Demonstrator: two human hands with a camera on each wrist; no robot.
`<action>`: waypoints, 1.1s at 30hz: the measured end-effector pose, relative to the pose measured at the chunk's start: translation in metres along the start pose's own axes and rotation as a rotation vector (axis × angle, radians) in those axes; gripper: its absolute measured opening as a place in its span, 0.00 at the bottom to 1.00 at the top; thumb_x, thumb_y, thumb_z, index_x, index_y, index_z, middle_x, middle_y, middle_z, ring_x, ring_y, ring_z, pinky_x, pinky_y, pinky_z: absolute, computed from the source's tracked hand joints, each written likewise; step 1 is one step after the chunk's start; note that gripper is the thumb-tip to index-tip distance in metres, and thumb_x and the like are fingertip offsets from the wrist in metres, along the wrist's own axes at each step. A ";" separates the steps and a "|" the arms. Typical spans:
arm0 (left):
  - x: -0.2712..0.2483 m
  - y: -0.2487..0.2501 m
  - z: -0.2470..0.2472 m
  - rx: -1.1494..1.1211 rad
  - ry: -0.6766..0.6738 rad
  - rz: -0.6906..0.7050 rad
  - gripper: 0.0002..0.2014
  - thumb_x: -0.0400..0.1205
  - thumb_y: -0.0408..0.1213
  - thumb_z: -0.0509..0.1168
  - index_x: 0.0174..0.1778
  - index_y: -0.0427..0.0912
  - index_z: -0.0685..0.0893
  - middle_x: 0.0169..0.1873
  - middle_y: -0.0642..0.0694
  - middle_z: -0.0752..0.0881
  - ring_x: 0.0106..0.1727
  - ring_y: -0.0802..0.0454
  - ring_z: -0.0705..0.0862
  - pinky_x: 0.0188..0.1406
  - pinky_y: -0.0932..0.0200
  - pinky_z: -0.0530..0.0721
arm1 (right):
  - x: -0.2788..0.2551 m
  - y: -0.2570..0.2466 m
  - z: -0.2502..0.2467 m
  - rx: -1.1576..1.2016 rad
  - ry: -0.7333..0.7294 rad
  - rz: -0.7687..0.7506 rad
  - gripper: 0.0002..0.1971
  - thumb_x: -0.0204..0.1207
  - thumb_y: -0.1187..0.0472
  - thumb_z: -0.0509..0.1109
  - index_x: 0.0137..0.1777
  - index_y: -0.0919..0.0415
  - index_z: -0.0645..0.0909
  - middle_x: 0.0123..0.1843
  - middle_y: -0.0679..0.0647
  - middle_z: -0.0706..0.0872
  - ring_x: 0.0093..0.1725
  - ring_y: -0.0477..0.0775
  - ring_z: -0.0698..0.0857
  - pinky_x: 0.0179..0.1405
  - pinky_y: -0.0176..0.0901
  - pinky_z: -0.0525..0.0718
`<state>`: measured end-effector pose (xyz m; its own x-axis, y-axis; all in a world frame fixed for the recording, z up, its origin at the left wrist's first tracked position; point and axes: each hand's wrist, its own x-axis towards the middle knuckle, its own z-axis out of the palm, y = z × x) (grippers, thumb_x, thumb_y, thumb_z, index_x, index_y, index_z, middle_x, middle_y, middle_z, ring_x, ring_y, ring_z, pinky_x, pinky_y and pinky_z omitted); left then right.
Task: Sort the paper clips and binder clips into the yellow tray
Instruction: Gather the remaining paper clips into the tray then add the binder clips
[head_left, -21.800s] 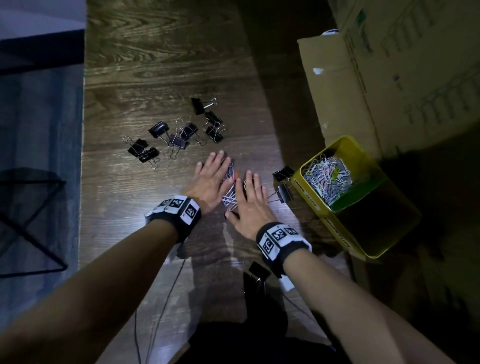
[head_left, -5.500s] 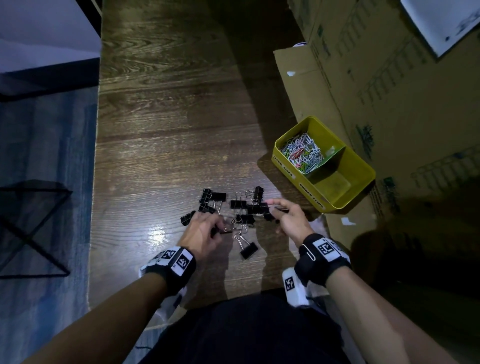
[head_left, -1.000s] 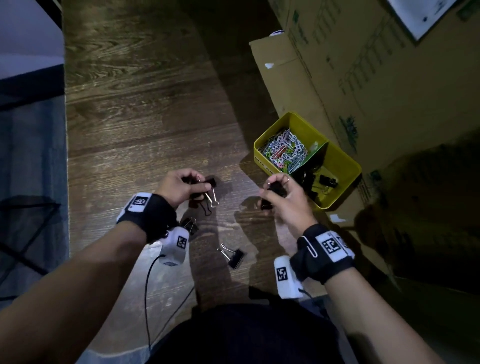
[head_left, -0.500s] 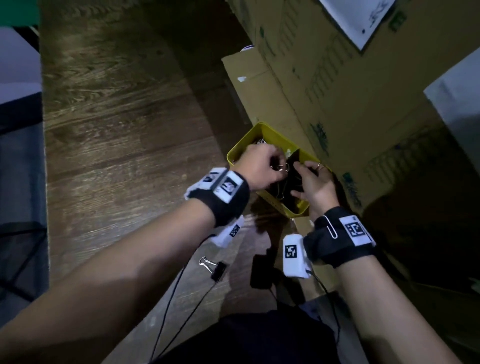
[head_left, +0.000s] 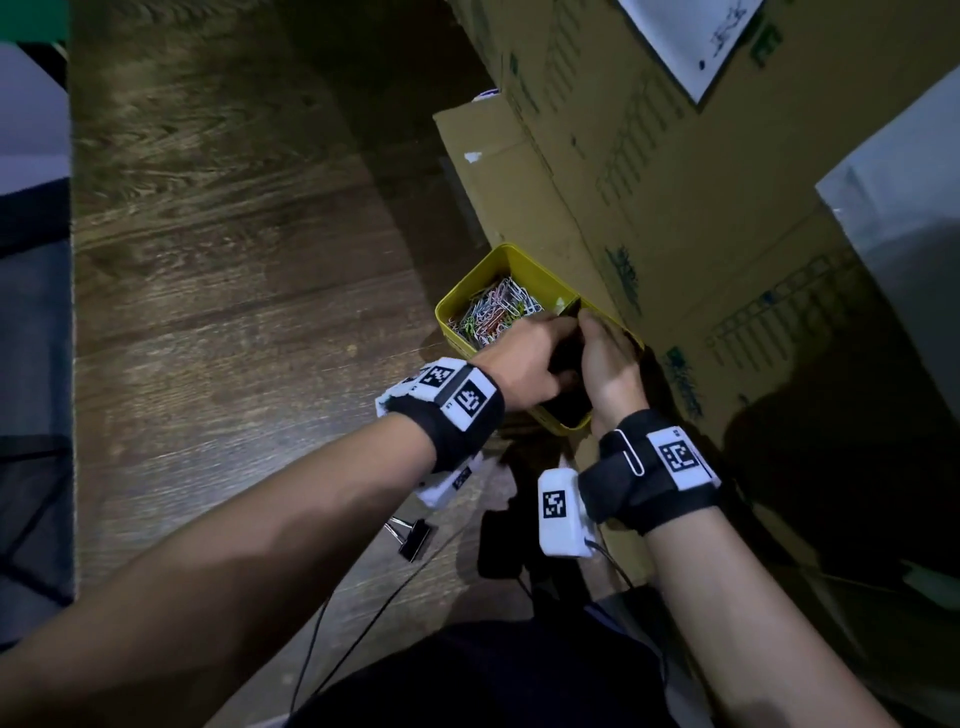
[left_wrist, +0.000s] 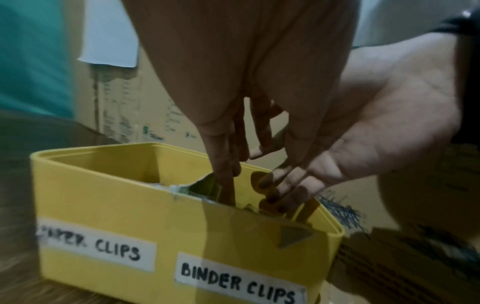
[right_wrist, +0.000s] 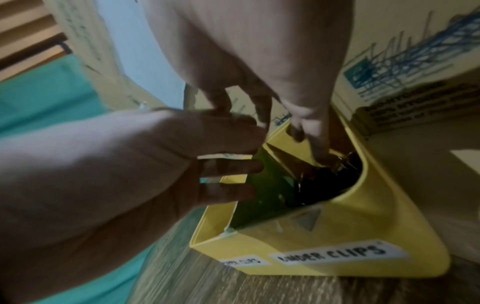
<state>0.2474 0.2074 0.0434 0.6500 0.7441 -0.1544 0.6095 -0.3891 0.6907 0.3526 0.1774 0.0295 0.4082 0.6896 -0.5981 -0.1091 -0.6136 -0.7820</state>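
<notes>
Dropping binder clips into the yellow tray (head_left: 451, 312), its near compartment labelled for them

Our left hand (head_left: 524, 353) and right hand (head_left: 608, 364) reach in with fingers straight and loose, holding nothing we can see; one binder clip (head_left: 413, 538) lies on the table (head_left: 208, 312), light, stiff and springy, best pinched by its black body, not its slippery wire loops

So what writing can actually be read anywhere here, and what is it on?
"PAPER CLIPS": white label on the yellow tray, first letters smudged.
"BINDER CLIPS": white label beside it.
Print on the cardboard boxes: too blurred.
Wristband squares: coded patterns, no words.
</notes>
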 end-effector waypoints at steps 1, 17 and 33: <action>-0.003 -0.003 -0.006 -0.005 0.016 -0.007 0.18 0.74 0.35 0.69 0.61 0.38 0.80 0.54 0.39 0.84 0.54 0.44 0.82 0.53 0.60 0.77 | -0.004 -0.003 0.002 -0.036 -0.010 -0.047 0.33 0.63 0.36 0.63 0.67 0.51 0.78 0.67 0.57 0.81 0.65 0.58 0.81 0.69 0.58 0.77; -0.210 -0.151 -0.052 0.347 -0.203 -0.675 0.42 0.65 0.63 0.73 0.71 0.54 0.64 0.63 0.39 0.68 0.57 0.36 0.79 0.53 0.46 0.80 | -0.102 0.106 0.093 -1.444 -0.832 -0.479 0.34 0.66 0.45 0.78 0.70 0.48 0.68 0.73 0.57 0.68 0.69 0.62 0.72 0.68 0.56 0.75; -0.239 -0.148 0.015 0.432 -0.210 -0.615 0.28 0.76 0.50 0.63 0.70 0.50 0.63 0.66 0.40 0.67 0.56 0.33 0.78 0.53 0.46 0.77 | -0.129 0.150 0.102 -0.948 -0.411 -0.285 0.10 0.72 0.59 0.71 0.52 0.56 0.80 0.51 0.51 0.79 0.51 0.50 0.79 0.52 0.37 0.75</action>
<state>0.0081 0.0791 -0.0324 0.1836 0.7928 -0.5812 0.9830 -0.1487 0.1077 0.1913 0.0353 -0.0285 -0.0485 0.8226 -0.5665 0.7628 -0.3357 -0.5527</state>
